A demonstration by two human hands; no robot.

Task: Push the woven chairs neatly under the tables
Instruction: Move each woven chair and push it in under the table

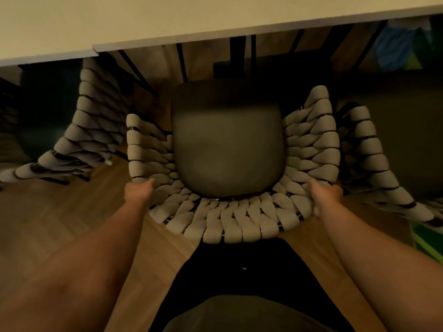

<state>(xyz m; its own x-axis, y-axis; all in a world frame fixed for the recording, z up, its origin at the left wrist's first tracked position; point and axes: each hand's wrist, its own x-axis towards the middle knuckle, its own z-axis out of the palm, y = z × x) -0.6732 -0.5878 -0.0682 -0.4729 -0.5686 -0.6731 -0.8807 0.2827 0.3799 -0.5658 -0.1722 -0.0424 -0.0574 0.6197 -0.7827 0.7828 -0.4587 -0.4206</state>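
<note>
Chair [239,224] held by its woven back, facing the table [167,20].
The left hand [137,191] grips the back's rim at its left corner, fingers curled over the weave. The right hand [327,195] grips the right corner, thumb showing under the rim. Between them lies the dark cushion [227,149], mostly out from the table, its front edge near the tabletop's rim. The left chair [84,130] and right chair [369,152] stand just beside, on the wood floor [60,212].

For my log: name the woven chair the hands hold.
The middle beige woven-rope chair: left hand and right hand grip its back; left woven chair and right woven chair are untouched.
</note>
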